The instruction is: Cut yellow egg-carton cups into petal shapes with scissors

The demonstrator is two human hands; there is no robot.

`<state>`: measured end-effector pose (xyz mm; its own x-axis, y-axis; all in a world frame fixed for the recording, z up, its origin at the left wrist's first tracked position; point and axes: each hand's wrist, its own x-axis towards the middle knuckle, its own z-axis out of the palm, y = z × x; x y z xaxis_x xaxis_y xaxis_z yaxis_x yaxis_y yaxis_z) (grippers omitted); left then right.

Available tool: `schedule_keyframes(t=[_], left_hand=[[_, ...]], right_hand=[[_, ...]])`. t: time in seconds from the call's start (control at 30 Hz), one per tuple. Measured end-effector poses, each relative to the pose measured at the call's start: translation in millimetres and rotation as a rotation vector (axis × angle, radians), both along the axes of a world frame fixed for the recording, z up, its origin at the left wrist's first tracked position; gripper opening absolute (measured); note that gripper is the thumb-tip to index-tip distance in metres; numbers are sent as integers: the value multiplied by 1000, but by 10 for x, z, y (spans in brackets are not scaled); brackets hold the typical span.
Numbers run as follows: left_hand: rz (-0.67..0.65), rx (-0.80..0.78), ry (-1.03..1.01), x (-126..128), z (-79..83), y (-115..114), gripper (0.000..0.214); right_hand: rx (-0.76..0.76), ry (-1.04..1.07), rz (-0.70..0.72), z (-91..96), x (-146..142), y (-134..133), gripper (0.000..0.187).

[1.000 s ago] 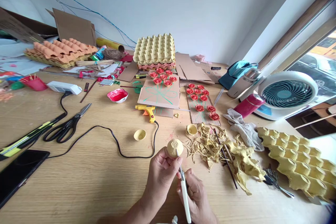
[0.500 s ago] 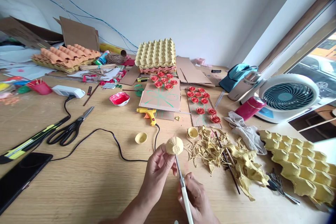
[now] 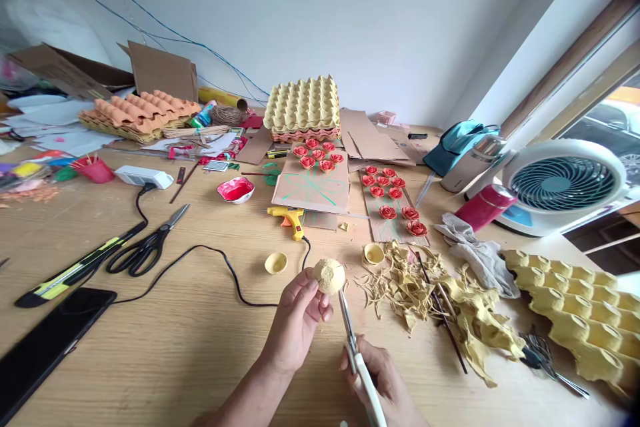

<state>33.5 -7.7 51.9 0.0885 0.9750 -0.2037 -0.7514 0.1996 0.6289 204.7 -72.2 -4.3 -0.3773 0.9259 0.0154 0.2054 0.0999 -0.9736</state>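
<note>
The left hand [image 3: 296, 321] holds a carton cup [image 3: 329, 275] just left of the small scissors [image 3: 347, 313] in the right hand [image 3: 395, 387]. A scrap pile [image 3: 425, 287] lies to their right, a glue gun [image 3: 290, 217] behind them, large scissors [image 3: 145, 251] well to the left, stacked egg trays [image 3: 303, 105] at the table's [image 3: 175, 347] back.

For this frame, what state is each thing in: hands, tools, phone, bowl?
left hand, closed around the egg-carton cup
right hand, gripping the small scissors, tips beside the cup
black scissors, blades shut, lying flat
glue gun, lying down, cord attached
phone, screen dark
red bowl, upright, red inside
</note>
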Motion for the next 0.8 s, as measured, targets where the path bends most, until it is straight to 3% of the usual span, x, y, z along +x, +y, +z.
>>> schedule_keyframes(t=[0.17, 0.43, 0.8], left_hand=[[-71, -10, 10, 13, 13, -5, 23], [-128, -52, 3, 47, -13, -17, 27], [-304, -97, -74, 70, -102, -89, 34]], right_hand=[[3, -18, 6, 44, -9, -4, 43], [48, -51, -26, -1, 1, -24, 18], [207, -125, -114, 21, -24, 8, 30]])
